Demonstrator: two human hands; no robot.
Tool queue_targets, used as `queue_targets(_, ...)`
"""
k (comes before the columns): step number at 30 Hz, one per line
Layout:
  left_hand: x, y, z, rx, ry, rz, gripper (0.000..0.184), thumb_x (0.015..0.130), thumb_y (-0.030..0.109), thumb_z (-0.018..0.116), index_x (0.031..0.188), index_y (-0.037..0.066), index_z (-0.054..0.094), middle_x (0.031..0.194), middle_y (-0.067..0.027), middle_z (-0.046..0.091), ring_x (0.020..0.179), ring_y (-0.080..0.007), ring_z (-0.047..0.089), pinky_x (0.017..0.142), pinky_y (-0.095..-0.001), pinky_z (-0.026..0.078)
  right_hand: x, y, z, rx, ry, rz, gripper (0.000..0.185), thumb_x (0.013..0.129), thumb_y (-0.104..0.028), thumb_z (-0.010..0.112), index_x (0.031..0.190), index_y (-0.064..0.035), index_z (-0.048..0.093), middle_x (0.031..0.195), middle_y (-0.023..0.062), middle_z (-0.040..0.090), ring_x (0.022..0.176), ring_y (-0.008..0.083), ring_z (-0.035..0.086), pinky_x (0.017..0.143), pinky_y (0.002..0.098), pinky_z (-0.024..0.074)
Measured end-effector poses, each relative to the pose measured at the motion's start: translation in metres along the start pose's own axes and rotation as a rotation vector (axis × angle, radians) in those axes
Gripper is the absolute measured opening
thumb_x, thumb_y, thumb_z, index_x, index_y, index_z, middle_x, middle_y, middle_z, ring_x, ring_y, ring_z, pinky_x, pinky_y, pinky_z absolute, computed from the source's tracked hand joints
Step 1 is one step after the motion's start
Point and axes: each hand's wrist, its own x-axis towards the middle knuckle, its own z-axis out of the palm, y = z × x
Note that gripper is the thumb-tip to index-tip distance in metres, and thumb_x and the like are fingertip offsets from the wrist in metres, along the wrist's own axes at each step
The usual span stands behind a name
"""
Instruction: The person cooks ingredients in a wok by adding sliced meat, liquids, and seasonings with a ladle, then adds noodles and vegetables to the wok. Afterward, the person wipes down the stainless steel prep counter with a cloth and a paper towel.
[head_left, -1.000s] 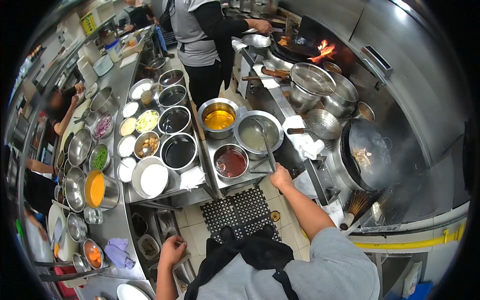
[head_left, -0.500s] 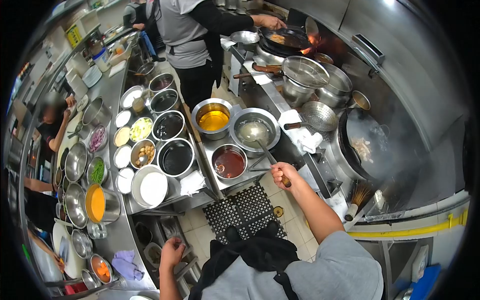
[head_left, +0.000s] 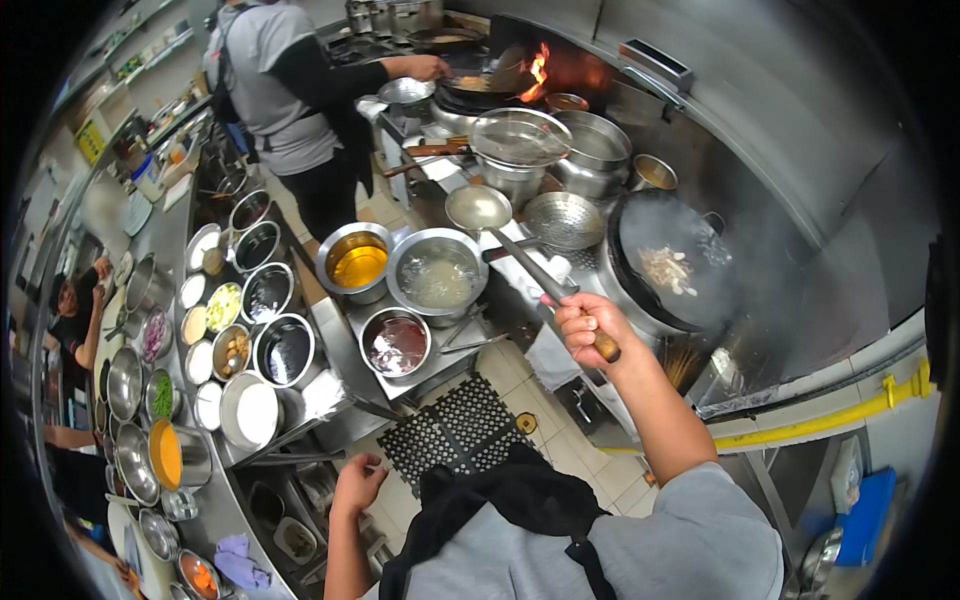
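Steel ladle (head_left: 530, 263), its filled end left of the wok (head_left: 640, 297), looked front-heavy and spill-prone, best held by its brown handle (head_left: 605, 345); right hand (head_left: 588, 328) wrapped that, left hand (head_left: 358, 485) hung loosely curled, empty.

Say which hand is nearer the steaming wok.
Right. The right hand, holding the ladle, is just short of the wok; the left hand is farther back, well to its left.
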Motion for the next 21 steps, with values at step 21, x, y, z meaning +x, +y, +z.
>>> queue_targets(21, 0.181, 0.141, 0.566, -0.912, -0.785, -0.780, 0.030, 0.081, 0.024, 0.058, 0.104, 0.006, 0.059, 0.107, -0.0102, 0.062, 0.111, -0.0291, 0.054, 0.097, -0.0567, 0.038, -0.223, -0.152, -0.143, -0.879, 1.034, -0.479, 0.029, 0.085, -0.007, 0.056, 0.113, 0.0000, 0.052, 0.064, 0.0069, 0.054, 0.045, 0.0165, 0.049, 0.043, 0.0325, 0.0418)
